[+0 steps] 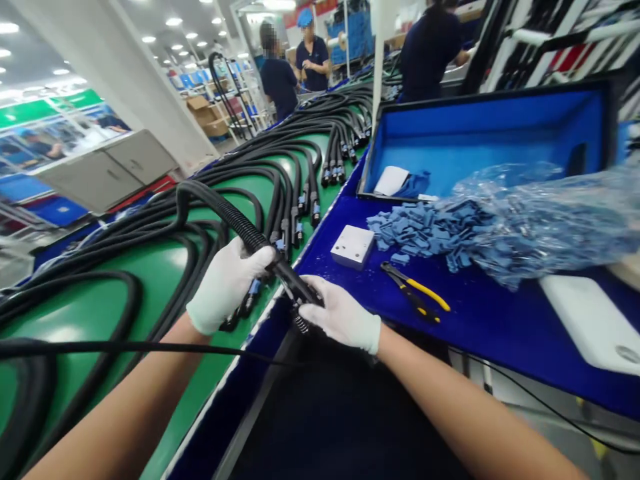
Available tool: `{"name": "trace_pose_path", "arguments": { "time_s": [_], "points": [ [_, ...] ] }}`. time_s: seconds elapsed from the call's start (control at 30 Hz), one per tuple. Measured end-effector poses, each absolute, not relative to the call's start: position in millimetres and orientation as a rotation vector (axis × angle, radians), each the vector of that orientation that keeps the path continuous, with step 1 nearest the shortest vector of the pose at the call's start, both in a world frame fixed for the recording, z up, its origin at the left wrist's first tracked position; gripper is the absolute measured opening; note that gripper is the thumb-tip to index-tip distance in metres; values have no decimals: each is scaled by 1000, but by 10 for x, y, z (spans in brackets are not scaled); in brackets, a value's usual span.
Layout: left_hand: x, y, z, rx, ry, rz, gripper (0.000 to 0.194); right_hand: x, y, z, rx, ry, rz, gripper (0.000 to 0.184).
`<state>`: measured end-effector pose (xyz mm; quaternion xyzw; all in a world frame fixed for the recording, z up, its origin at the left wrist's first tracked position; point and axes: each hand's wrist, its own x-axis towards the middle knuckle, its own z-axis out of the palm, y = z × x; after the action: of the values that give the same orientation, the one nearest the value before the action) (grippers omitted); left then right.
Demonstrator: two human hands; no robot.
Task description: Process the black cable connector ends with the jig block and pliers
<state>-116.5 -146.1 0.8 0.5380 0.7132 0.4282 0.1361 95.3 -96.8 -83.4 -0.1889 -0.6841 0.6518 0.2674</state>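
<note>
Our left hand [225, 287] and right hand [343, 315], both in white gloves, hold one cable between them. The left hand's fingers wrap closed around the cable's corrugated black sleeve [235, 217]. The right hand presses its fingers over the black connector [297, 285] at the sleeve's end, though we cannot see its thumb. One small coiled spring [301, 325] sits just below the connector, and the connector lies above the edge of the blue bench [500, 333].

At 10 o'clock, the green conveyor belt [150, 287] carries more black cables [240, 173] than we can count. At 2 o'clock, the bench holds one white block [353, 245], one pair of yellow-handled pliers [413, 293], one clear plastic bag [545, 223], many blue foam pieces [420, 230] and one open blue-lined case [480, 137]. One co-worker [279, 87] and another in a blue cap [313, 67] stand at 12 o'clock, and a third co-worker [430, 53] stands at 1 o'clock.
</note>
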Motion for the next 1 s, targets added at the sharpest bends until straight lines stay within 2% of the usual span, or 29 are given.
{"name": "trace_pose_path", "arguments": {
  "time_s": [0.07,0.17,0.23,0.3,0.37,0.47,0.53,0.6,0.67,0.8,1.0],
  "points": [
    [-1029,-1394,-13,1910,2124,1118,39,1183,-873,-845,-501,-1664,1938,41],
    [-881,-1275,-68,2628,1677,791,40,1551,-707,-781,-449,-1613,2112,28],
    [-782,-1175,-136,2862,1341,549,33,1747,-622,-721,-436,-1721,2135,26],
    [-683,-1090,-225,2872,1204,471,25,1906,-566,-674,-475,-1902,2018,28],
    [-593,-1049,-322,2713,1247,517,18,2052,-539,-659,-694,-2109,1668,33],
    [-476,-1058,-433,2293,1560,698,19,2254,-545,-734,-1309,-2315,855,39],
    [-406,-1063,-461,2031,1757,765,22,2348,-564,-839,-1572,-2413,416,30],
    [-340,-1041,-453,1842,1833,797,28,2393,-571,-949,-1617,-2511,234,18],
    [-284,-996,-416,1697,1808,838,34,2401,-555,-1026,-1600,-2489,258,10],
    [-202,-924,-265,1519,1726,893,41,2359,-512,-1023,-1495,-2233,588,4],
    [-163,-910,-87,1536,1704,828,48,2105,-614,-792,-816,-2139,925,31]
  ]
}}
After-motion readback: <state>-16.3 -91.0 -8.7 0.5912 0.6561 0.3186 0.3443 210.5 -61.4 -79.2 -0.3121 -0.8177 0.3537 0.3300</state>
